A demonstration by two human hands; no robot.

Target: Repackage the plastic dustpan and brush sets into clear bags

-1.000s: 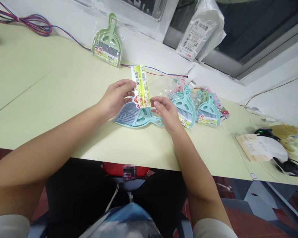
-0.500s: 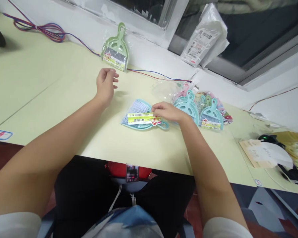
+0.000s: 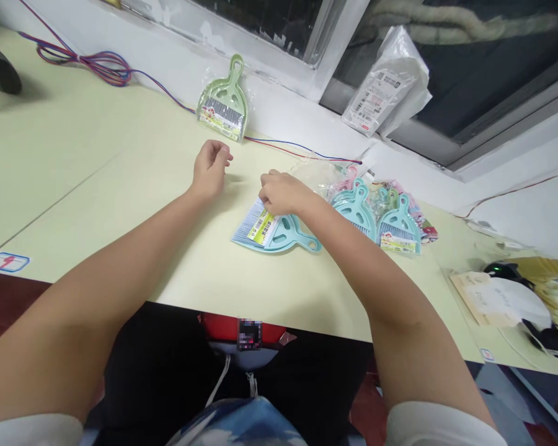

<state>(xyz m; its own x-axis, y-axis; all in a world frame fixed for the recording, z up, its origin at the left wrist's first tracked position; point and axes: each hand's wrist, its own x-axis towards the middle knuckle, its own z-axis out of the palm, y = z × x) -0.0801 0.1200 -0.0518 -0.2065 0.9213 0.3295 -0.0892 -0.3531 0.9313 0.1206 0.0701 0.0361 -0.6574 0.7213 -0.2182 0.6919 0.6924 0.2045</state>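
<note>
A light-blue mini dustpan (image 3: pixel 286 238) lies on the table with its handle to the right. A small brush with pale bristles (image 3: pixel 242 226) rests at its left end. My right hand (image 3: pixel 281 192) is closed over the set, gripping one end of a yellow-green label card (image 3: pixel 263 229) that slants across the bristles and pan. Its fingertips are partly hidden. To the left, my left hand (image 3: pixel 211 166) hovers above the table, fingers loosely bent and apart, with nothing visible in it. A bagged green dustpan and brush set (image 3: pixel 223 102) leans against the wall beyond it.
Bagged blue dustpan sets (image 3: pixel 398 226) and a crumpled clear bag (image 3: pixel 314 173) are at the right. A white plastic parcel (image 3: pixel 381 87) stands on the sill. A coiled red-blue cable (image 3: pixel 105 68) runs along the wall. Headphones (image 3: pixel 551 337) lie far right.
My right hand has moved left and slightly up, and the label card has turned from level to slanting across the brush. My left hand has shifted slightly right, its fingers more curled.
</note>
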